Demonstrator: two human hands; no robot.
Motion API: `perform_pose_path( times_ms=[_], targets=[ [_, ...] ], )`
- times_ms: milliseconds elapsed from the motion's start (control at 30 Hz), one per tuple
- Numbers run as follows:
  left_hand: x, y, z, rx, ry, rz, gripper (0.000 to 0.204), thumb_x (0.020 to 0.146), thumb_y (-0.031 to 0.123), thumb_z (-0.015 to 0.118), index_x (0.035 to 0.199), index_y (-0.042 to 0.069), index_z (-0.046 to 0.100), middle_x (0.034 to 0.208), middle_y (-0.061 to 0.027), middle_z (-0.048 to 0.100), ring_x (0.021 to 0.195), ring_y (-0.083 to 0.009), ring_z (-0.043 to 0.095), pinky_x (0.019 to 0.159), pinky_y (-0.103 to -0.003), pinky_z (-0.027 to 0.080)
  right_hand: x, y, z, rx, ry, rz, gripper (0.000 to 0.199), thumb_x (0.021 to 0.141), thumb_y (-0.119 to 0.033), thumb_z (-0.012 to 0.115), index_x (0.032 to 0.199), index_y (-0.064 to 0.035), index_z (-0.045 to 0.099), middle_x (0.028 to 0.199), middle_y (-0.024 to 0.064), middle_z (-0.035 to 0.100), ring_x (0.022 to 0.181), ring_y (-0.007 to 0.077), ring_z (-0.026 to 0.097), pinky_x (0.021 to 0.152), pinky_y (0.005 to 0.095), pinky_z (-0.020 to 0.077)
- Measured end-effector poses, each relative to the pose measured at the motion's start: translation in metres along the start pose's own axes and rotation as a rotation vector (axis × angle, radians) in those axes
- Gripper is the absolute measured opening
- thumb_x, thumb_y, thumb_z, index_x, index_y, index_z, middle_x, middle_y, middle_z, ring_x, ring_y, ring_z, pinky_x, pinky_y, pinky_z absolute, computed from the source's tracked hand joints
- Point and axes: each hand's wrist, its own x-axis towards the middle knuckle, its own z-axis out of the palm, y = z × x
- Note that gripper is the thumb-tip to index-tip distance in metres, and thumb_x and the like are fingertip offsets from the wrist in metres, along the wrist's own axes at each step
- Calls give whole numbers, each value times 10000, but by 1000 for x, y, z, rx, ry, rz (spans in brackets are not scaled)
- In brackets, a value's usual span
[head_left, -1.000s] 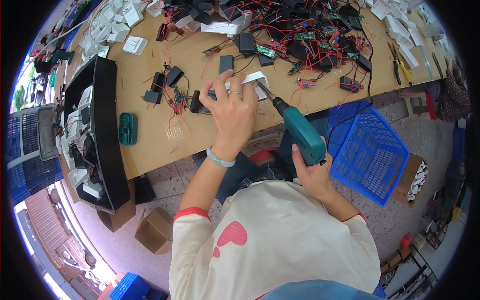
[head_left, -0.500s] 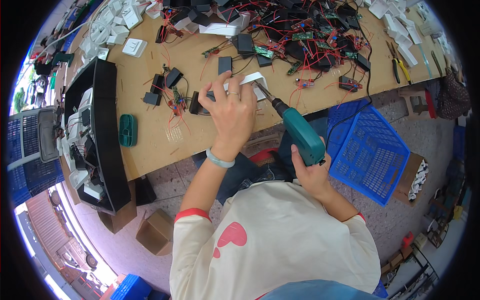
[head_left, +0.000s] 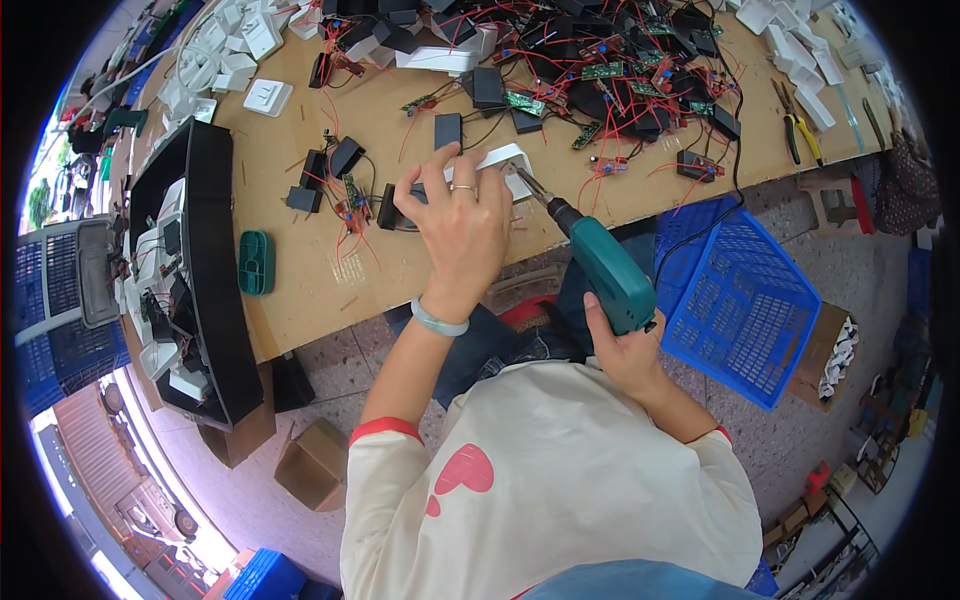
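My left hand [head_left: 462, 220] lies palm down near the table's front edge, fingers bent over a white plastic casing [head_left: 512, 158] and steadying it. The hand covers most of the casing. A black box-shaped part [head_left: 388, 207] sits beside its fingers, partly hidden. My right hand [head_left: 630, 352] is wrapped round the handle of a green pistol-shaped power tool [head_left: 607, 265]. The tool's metal tip meets the casing beside my left hand; the exact contact point is too small to tell. A black block [head_left: 448, 130] lies just beyond my left fingertips.
Black boxes, red wires and green circuit boards [head_left: 605, 72] pile up at the back. White casings [head_left: 268, 96] lie at the far left. A black bin [head_left: 212, 270] stands left, near a green tray [head_left: 256, 262]. Pliers [head_left: 803, 135] lie right; a blue crate [head_left: 745, 310] stands below the table edge.
Almost nothing differs. The green power tool and my right hand have shifted very slightly to the right and down; my left hand stays on the casing.
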Motion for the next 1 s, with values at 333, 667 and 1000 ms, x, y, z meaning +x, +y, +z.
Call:
perform_pose_path(
  times_ms=[333, 667, 1000],
  targets=[
    [0, 1, -6, 13, -75, -22, 86, 831, 164, 735, 889, 106, 711, 1106, -5, 663, 1185, -259, 554, 1011, -493, 308, -4, -1, -3, 32, -1, 64, 292, 895, -33, 727, 1153, 28, 604, 934, 108, 713, 753, 132, 672, 701, 266, 533],
    [1, 3, -5, 23, -62, -56, 93, 831, 160, 729, 912, 116, 716, 1111, -5, 665, 1184, -255, 555, 1020, -483, 302, 1, -2, -3, 15, -14, 24, 270, 905, -42, 719, 1140, 29, 606, 939, 114, 701, 755, 146, 664, 705, 276, 529],
    [2, 4, -6, 22, -63, -63, 113, 837, 155, 717, 942, 116, 722, 1109, -9, 668, 1177, -258, 557, 1020, -482, 300, 8, 3, 5, 28, -2, -44, 272, 914, -45, 707, 1150, 27, 591, 891, 108, 691, 731, 146, 649, 692, 281, 527]
  ],
)
